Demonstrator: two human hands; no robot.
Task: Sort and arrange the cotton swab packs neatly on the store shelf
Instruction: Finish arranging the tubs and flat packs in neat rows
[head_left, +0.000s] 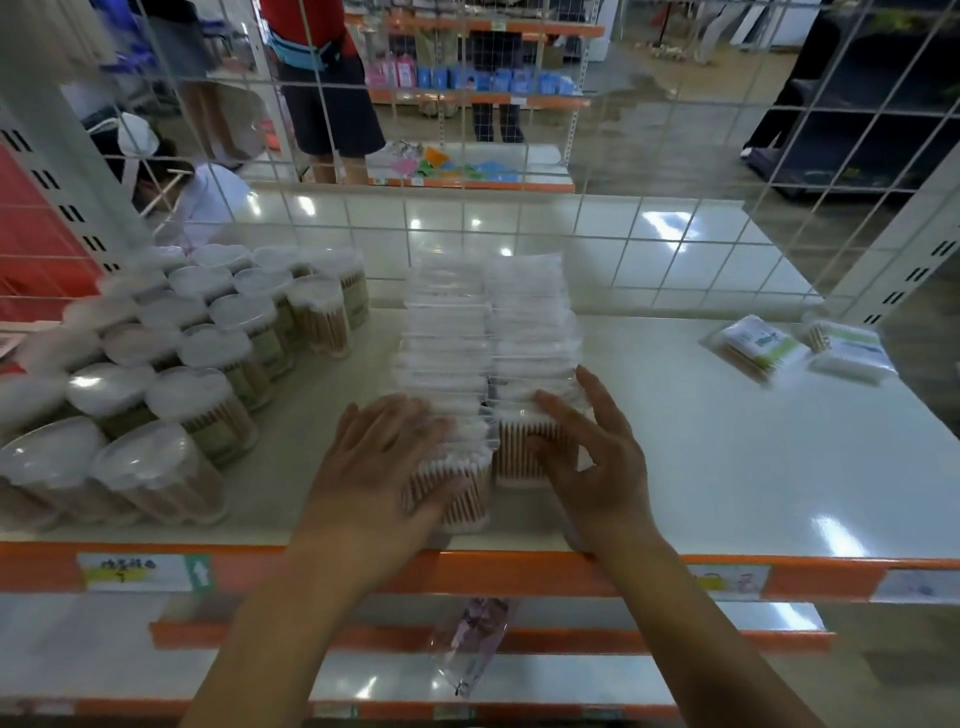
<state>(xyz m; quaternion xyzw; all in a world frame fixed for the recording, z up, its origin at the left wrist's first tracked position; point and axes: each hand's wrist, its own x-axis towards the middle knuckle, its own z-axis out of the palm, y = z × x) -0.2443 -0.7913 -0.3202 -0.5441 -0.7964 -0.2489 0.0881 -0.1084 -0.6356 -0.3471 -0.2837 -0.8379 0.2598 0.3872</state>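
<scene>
White shelving with an orange front edge (467, 569) fills the head view, backed by a wire grid panel (571, 171) through which a tiled floor, other shelves and people standing in the aisle show.

On the shelf (727, 457), two rows of clear cotton swab packs (488, 338) run side by side from near the front edge back toward the grid, standing upright with white tips up and wooden sticks showing at the front. The left hand (384, 467) lies flat on the frontmost pack of the left row (457, 499), fingers straight and spread — pressing, not gripping. The right hand (587, 457) rests against the frontmost pack of the right row (524, 457), fingers relaxed and slightly bent, the thumb out to the side; it holds nothing.

To the left stands a dense cluster of round swab tubs (208, 358) with white lids. Far right on the shelf lie a few flat packets (800, 348) — loose, well apart from the rows.
</scene>
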